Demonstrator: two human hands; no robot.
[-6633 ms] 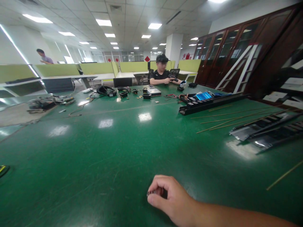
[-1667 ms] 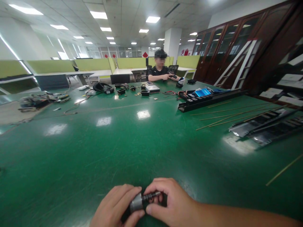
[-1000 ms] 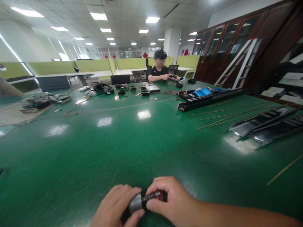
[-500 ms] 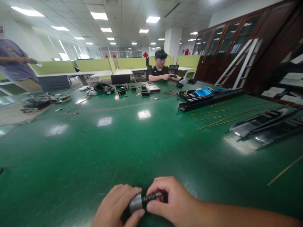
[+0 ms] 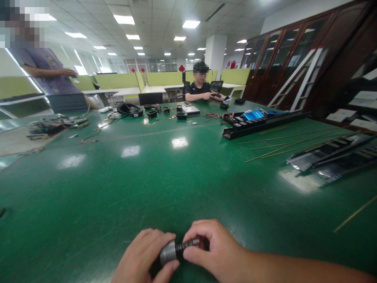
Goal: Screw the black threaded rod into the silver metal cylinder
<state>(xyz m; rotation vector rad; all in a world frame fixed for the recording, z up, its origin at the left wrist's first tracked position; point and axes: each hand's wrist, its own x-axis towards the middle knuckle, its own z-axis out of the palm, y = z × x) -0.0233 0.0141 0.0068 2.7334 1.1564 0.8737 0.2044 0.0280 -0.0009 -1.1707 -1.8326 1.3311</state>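
Low in the view, a small metal cylinder (image 5: 168, 253) with a thin dark threaded shaft (image 5: 188, 244) pointing right lies across my hands. My left hand (image 5: 144, 255) wraps the silver body from the left, and a dark part below it is partly hidden by my fingers. My right hand (image 5: 210, 247) pinches the shaft between thumb and fingers. Both hands are just above the green table top (image 5: 88, 204), and I cannot tell whether they touch it.
Across the table, a seated person (image 5: 202, 84) holds a dark object. A standing person (image 5: 47, 67) is at far left. Cables and small black parts (image 5: 153, 112) lie at the far edge. Black metal rails (image 5: 262, 125) and thin brass rods (image 5: 294, 143) lie to the right.
The standing person at left has come further into view and nearer. My hands and the cylinder have stayed almost still, with only slight shifts of grip on the shaft.
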